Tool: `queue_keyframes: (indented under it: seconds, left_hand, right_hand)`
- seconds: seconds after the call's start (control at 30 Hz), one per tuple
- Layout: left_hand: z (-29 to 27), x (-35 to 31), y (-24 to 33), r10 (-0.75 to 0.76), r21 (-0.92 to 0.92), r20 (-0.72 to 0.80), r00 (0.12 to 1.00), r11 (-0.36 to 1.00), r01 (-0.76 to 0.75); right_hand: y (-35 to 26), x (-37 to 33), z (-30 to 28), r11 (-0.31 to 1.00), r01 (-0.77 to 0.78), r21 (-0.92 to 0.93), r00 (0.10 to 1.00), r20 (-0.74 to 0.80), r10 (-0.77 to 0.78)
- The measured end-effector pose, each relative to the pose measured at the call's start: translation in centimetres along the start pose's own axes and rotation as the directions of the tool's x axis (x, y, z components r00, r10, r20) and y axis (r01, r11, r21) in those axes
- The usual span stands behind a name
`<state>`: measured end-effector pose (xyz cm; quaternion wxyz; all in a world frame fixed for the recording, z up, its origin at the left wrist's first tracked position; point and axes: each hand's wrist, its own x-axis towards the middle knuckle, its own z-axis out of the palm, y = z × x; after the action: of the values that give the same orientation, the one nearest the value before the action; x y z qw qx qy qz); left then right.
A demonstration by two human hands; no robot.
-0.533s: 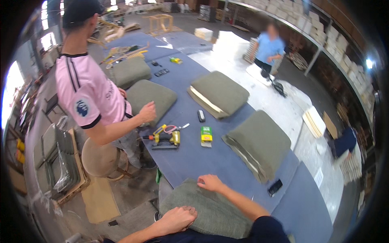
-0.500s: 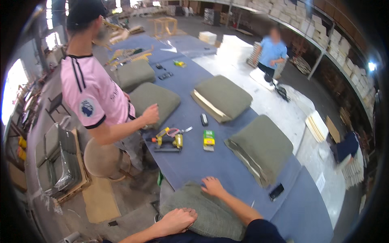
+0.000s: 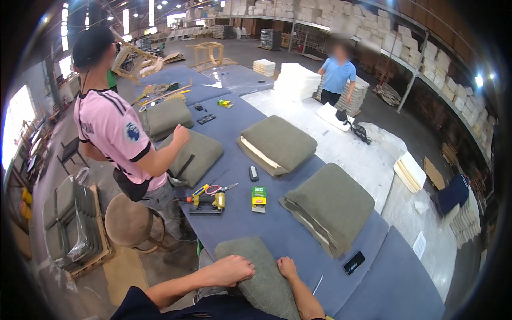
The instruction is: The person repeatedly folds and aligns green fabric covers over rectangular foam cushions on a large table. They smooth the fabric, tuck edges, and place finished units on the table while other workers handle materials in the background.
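Observation:
A grey-green fabric cushion (image 3: 262, 290) lies in front of me at the near edge of the blue-covered table. My left hand (image 3: 233, 270) rests on its upper left part, fingers curled tightly into the fabric. At the cushion's far right edge, my right hand (image 3: 287, 268) is closed on the border of the cover. Past the hands lie a yellow staple gun (image 3: 207, 204), scissors with pink handles (image 3: 221, 189) and a small green-and-yellow box (image 3: 258, 199). My forearms cover part of the cushion's near side.
Several similar cushions lie on the table, one folded cushion (image 3: 328, 207) to the right. A black phone (image 3: 354, 263) is near it. At the left, a co-worker in a pink shirt (image 3: 114, 130) handles a cushion (image 3: 197, 154), beside a round stool (image 3: 128, 221). Another person (image 3: 338, 74) stands across the table.
My right hand has gone from lying spread on the cushion's far edge to closing at its right edge. My left hand has shifted up the cushion. The pink-shirted co-worker has turned and straightened.

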<state>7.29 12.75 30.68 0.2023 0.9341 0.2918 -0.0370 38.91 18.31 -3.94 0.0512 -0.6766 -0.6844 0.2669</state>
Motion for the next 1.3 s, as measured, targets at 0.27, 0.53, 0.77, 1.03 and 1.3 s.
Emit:
queue_keyframes:
  seconds: [0.27,0.53,0.77,1.03,1.3]
  left_hand:
    - [1.5,-3.5,1.1,-0.102,-0.075,-0.039,0.994,0.992,0.099]
    - [3.9,-3.5,-0.4,-0.051,-0.077,-0.236,0.970,0.996,0.034]
    - [2.8,-3.8,0.2,-0.113,-0.107,-0.062,0.992,0.989,0.106]
    - [2.9,-4.6,0.5,-0.130,-0.097,-0.016,0.991,0.987,0.128]
    - [4.1,-4.7,0.4,-0.058,-0.058,-0.282,0.958,0.997,0.044]
  right_hand:
    - [-2.5,-1.0,-0.9,1.000,0.008,0.001,0.994,0.111,-0.008]
    - [-1.2,-0.3,0.6,0.994,0.110,0.013,0.993,-0.051,-0.110]
    - [-1.1,-0.7,0.5,0.996,0.081,0.046,0.990,-0.116,-0.075]
    - [-2.9,-2.2,-1.5,0.999,0.037,-0.023,0.996,-0.078,-0.038]
    - [-3.4,-2.9,-2.3,0.993,0.039,0.115,0.999,-0.031,-0.035]
